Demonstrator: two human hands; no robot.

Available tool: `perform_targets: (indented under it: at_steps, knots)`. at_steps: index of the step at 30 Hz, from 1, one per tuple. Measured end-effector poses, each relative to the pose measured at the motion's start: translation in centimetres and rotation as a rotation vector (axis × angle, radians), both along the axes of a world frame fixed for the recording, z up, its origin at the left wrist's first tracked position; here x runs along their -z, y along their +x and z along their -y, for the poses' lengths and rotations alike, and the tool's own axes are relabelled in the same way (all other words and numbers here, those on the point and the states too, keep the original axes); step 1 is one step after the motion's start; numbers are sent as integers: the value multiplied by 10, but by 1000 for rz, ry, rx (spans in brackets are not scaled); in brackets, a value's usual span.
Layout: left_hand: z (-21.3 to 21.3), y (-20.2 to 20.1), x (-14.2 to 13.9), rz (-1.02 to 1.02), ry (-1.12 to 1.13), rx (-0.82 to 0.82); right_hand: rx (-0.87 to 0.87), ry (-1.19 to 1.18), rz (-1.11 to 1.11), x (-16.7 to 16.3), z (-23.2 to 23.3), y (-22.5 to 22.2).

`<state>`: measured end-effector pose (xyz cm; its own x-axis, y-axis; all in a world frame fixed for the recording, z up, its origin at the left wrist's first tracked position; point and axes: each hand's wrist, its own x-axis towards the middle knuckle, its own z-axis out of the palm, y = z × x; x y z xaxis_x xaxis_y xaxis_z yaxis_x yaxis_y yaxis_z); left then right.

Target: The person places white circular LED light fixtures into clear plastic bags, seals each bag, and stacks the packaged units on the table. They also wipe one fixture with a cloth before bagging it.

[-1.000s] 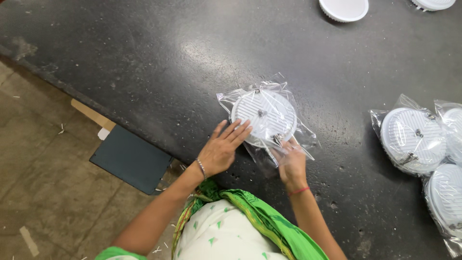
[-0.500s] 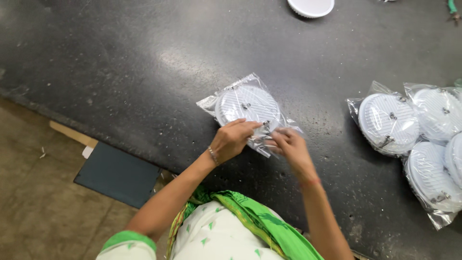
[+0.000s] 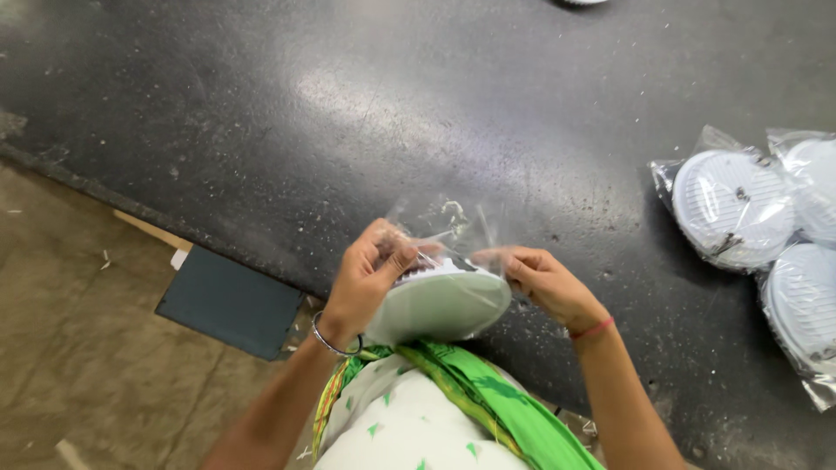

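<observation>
Above the dark speckled table (image 3: 261, 113), both hands, left (image 3: 370, 278) and right (image 3: 544, 283), have lifted the clear-bagged round white plastic disc (image 3: 440, 300) off it, each grip pinched on the bag's open end.

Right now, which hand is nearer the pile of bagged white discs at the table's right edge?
Right. The right hand grips the held bag's side facing the pile; the left hand is on the far side.

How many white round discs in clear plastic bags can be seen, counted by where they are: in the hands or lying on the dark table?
In the hands: 1, the bagged disc held between the left hand and the right hand
Lying on the dark table at the right: 3, one, one and one, partly cut by the picture edge
Total: 4
</observation>
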<state>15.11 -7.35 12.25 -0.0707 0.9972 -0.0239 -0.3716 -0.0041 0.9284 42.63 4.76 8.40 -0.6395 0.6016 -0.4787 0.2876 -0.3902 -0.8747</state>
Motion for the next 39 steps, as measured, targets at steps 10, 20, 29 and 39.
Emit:
perform_targets:
  at_steps: [10, 20, 29, 39]
  knots:
    - [8, -7, 21, 74, 128, -39, -227, -123, -375, 11, -24, -28]
    - [9, -5, 13, -118, 9, -46, -490, 412, 85, -61, -25, -49]
    - [9, 5, -9, -507, 232, -197, -671, 914, 273, -90, -2, -65]
    - [11, 24, -53, -912, 115, -313, -478, 778, 90, -65, 3, -74]
